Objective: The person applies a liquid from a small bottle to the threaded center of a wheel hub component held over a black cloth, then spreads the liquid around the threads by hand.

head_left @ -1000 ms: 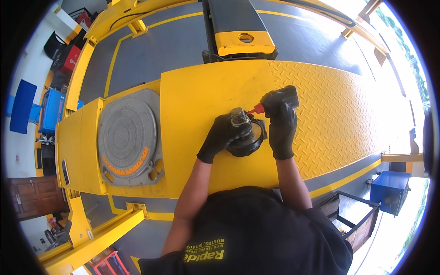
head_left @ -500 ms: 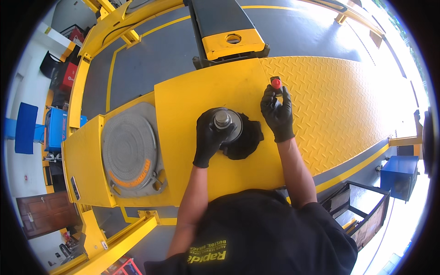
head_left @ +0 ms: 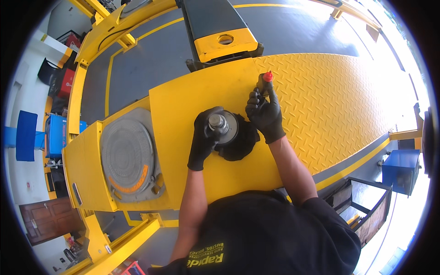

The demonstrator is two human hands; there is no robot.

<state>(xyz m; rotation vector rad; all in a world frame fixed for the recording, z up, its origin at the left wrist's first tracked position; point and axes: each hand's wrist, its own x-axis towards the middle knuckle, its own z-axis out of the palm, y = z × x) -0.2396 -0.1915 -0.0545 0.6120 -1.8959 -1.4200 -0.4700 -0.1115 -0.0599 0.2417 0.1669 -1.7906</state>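
My left hand [head_left: 200, 140], in a black glove, is wrapped around a round metal part [head_left: 230, 130] with a short silver shaft standing up from its middle. A crumpled black cloth-like piece [head_left: 240, 145] lies beside and partly under that part, on the yellow platform [head_left: 178, 91]. To the right, my gloved right hand [head_left: 266, 115] is closed on a small dark bottle [head_left: 262, 85] with a red pointed tip [head_left: 268, 76]. The bottle is held near upright, apart from the metal part. The fingers hide its lower portion.
A grey round turntable plate [head_left: 127, 151] sits at the left of the platform. Raised diamond-pattern plate [head_left: 330, 105] covers the right side. Beyond the far edge stands a black and yellow lift beam [head_left: 224, 40]. A blue box [head_left: 401, 171] and a metal frame [head_left: 366, 213] stand at the right.
The bottle in my right hand has tilted, so its red tip shows more from the side. Both hands appear slightly further left as the view shifts. The left hand keeps its hold.
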